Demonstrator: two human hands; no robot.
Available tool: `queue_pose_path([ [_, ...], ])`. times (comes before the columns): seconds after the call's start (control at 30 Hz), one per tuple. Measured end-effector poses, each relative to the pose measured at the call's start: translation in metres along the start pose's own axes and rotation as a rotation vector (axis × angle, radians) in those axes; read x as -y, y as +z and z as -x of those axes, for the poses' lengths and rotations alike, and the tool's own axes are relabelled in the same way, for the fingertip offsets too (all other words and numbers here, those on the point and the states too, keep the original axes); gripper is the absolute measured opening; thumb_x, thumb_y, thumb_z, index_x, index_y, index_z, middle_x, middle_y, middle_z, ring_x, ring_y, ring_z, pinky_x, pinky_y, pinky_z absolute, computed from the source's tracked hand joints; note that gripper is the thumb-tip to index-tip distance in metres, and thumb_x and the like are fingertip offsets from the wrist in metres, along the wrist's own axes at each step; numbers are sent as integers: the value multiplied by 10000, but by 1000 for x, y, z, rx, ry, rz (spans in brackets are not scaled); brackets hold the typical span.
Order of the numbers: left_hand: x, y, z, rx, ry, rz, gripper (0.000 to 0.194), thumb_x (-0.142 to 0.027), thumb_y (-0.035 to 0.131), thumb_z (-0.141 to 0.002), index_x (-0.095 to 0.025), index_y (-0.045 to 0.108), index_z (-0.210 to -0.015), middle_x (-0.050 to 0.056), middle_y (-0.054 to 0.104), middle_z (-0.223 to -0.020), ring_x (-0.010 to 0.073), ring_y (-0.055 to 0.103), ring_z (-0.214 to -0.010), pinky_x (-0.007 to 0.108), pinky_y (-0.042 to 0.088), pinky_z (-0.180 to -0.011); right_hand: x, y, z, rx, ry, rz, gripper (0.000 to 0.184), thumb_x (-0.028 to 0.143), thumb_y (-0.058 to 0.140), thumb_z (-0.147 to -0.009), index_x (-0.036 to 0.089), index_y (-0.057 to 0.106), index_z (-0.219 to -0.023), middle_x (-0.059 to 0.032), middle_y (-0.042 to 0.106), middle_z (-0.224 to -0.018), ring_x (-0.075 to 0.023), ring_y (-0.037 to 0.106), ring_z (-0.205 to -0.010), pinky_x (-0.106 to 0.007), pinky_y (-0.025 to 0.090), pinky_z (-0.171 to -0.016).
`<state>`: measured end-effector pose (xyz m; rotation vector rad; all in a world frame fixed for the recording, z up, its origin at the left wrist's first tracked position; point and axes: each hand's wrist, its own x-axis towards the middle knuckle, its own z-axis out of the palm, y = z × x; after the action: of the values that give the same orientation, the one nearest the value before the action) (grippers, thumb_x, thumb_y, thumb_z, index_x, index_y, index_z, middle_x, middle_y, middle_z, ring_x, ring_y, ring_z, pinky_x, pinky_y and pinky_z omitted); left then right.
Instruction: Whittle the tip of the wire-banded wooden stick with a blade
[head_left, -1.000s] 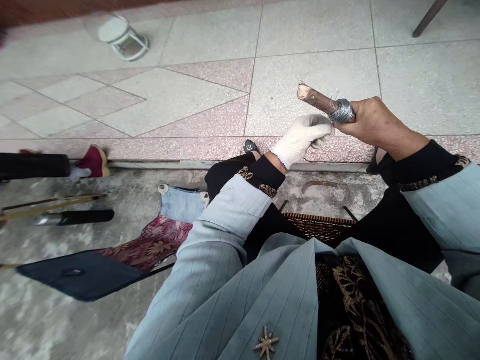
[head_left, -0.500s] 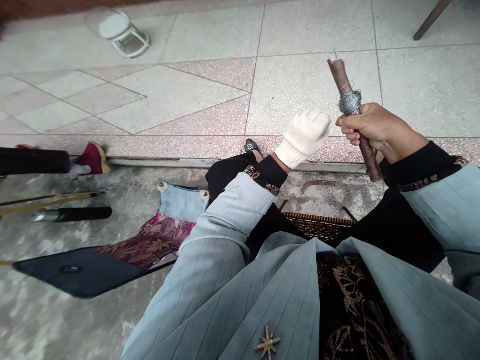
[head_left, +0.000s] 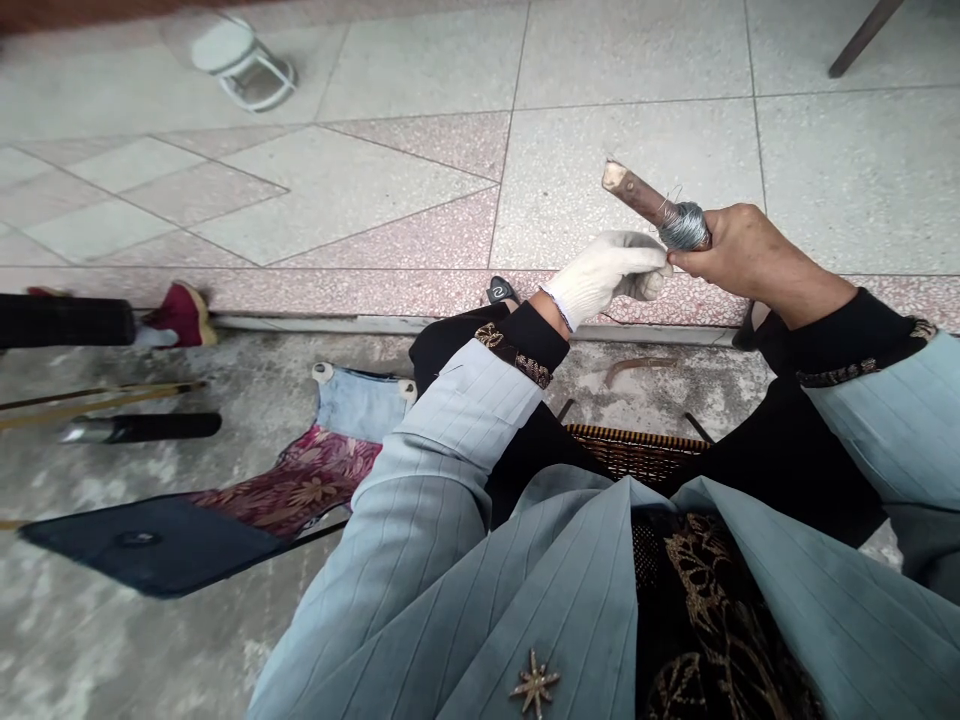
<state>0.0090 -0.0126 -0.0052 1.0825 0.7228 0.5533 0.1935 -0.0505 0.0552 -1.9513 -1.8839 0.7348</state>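
Observation:
My bare right hand (head_left: pixel 750 250) grips a brown wooden stick (head_left: pixel 636 190), which slants up to the left with its pale cut end showing. A coil of thin grey wire (head_left: pixel 685 227) is wound round the stick just beside my thumb, and a few loose strands stick up from it. My left hand (head_left: pixel 607 272), in a white knitted glove, is closed just below the coil, its fingertips meeting my right thumb. What those gloved fingers pinch is too small to make out. The stick's lower end is hidden behind my right hand.
A folding seat (head_left: pixel 300 480) of dark and flowered cloth stands at left, near a dark cylinder (head_left: pixel 150 428) and another person's red shoe (head_left: pixel 184 315). A white stool (head_left: pixel 244 65) is at upper left. Beyond the wicker seat edge (head_left: pixel 637 450) lies a curved brown piece (head_left: pixel 637 368).
The stick has tipped over to the left in my right hand. My gloved left hand has turned from a fist, its fingertips now reaching the right thumb under the wire coil.

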Motion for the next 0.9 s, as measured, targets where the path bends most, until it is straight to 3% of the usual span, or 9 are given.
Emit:
queue_pose_path([
  [0.1, 0, 1, 2, -22, 24, -22, 188, -23, 612, -969, -154, 641, -837, -16, 638, -770, 54, 573, -628, 258, 509, -683, 0, 1, 1, 3, -87, 79, 254, 145, 808, -859, 231, 610, -725, 8, 559, -643, -191, 589, -704, -355, 398, -712],
  [0.2, 2, 5, 2, -119, 134, -247, 221, 20, 604, -917, -183, 611, -832, -24, 603, -768, 76, 555, -654, 271, 494, -690, 3, 6, 2, -24, -34, 55, 261, 120, 792, -835, 236, 606, -694, 13, 511, -603, -205, 601, -696, -348, 419, -695],
  [0.3, 8, 9, -1, -301, 325, -648, 184, -44, 676, -924, -210, 626, -860, 7, 664, -836, 148, 658, -810, 329, 555, -822, 5, 11, 1, -7, 126, -212, 302, 88, 760, -856, 235, 590, -654, 7, 522, -590, -175, 540, -604, -333, 412, -607],
  [0.37, 12, 12, -2, -419, 398, -791, 172, -102, 707, -957, -221, 624, -864, 17, 687, -862, 176, 691, -887, 350, 572, -896, 5, 12, 0, 21, 202, -436, 355, 48, 728, -881, 234, 556, -633, 10, 515, -587, -138, 468, -549, -318, 387, -556],
  [0.43, 14, 14, -1, -437, 379, -712, 153, -142, 682, -1014, -221, 625, -896, 4, 683, -850, 157, 694, -850, 336, 588, -888, 4, 12, -1, 14, 228, -570, 368, 14, 712, -890, 232, 551, -641, 20, 500, -582, -116, 428, -526, -297, 364, -521],
  [0.63, 10, 19, 6, -167, 110, 3, 135, -238, 601, -1109, -186, 612, -985, -60, 615, -755, 61, 615, -586, 247, 596, -686, -4, 11, -5, -23, 148, -535, 296, 73, 791, -867, 231, 614, -690, 20, 534, -577, -117, 459, -521, -257, 365, -476],
  [0.9, 4, 16, 6, -92, 18, 149, 230, -313, 670, -1119, -169, 672, -940, -66, 594, -674, 51, 586, -549, 213, 590, -661, -3, 6, -3, -20, 95, -533, 262, 91, 792, -861, 227, 626, -712, 15, 527, -578, -123, 446, -538, -266, 365, -492],
])
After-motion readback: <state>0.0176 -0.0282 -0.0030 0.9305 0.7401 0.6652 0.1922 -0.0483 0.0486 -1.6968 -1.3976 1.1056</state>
